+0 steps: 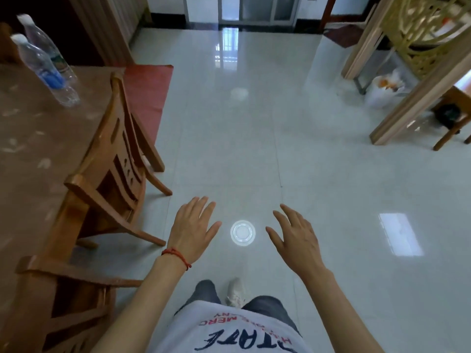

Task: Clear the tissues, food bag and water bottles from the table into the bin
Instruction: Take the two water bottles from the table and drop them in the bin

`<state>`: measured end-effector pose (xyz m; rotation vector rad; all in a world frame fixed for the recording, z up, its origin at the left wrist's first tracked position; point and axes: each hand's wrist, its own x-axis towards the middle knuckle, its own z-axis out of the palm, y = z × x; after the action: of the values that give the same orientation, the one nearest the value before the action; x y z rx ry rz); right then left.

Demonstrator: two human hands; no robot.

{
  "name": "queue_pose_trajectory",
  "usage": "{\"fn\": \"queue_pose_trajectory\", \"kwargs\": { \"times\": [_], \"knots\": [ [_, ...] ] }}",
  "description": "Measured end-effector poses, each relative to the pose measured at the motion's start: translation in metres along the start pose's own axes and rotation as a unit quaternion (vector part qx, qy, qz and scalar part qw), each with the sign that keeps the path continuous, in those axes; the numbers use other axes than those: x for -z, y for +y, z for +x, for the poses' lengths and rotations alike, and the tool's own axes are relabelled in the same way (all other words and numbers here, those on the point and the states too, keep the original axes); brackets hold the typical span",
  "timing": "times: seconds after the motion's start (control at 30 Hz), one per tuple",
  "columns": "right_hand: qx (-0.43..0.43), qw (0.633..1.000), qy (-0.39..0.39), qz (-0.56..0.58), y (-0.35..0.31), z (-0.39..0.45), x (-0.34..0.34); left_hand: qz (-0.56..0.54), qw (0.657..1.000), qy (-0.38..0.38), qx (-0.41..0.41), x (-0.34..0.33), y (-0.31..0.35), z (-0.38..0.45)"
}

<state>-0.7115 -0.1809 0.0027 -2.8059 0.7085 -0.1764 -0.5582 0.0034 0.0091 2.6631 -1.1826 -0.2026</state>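
Grey trousers, a white printed shirt and one pale shoe [235,291] sit nearest us, above glossy pale tiles. Just beyond, we see the left hand [192,229], with a red cord bracelet [177,256] at the wrist, and the right hand [297,235], both held out over the floor [331,187] with fingers straight and spread, holding nothing. Between them the tiles mirror a round ceiling light [243,231].

To our left, wooden chairs [112,161] stand pushed against the brown table [38,149]. At the table's far end we find the two water bottles [47,63], clear plastic with white caps, standing side by side and touching or nearly so; their long axes run upright, caps at the top, though the wide lens tilts them to the upper left. The nearer one carries a blue label.

A red mat [149,90] lies past the chairs. Far right, a white plastic bag [384,91] with something orange inside sits on the floor beside a pale wooden screen frame [418,98]. Farthest off, a glass door [257,8] meets a dark skirting.
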Motion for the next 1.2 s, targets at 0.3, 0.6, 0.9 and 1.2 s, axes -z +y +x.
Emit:
{"fn": "queue_pose_trajectory", "kwargs": {
  "times": [0.3, 0.6, 0.9, 1.2],
  "knots": [
    [0.010, 1.000, -0.012, -0.003, 0.022, 0.144, -0.011, 0.004, 1.000, -0.006, 0.023, 0.005, -0.026, 0.135],
    [0.021, 1.000, -0.014, -0.015, 0.030, 0.328, -0.016, 0.007, 1.000, -0.008, 0.024, 0.018, -0.080, 0.306],
    [0.043, 0.999, 0.007, 0.007, 0.031, 0.467, -0.009, 0.003, 0.998, 0.021, 0.053, 0.047, -0.114, 0.439],
    [0.116, 0.993, -0.018, 0.018, 0.050, 0.612, -0.013, -0.015, 0.988, 0.032, 0.152, 0.053, -0.132, 0.532]
  ]
}}
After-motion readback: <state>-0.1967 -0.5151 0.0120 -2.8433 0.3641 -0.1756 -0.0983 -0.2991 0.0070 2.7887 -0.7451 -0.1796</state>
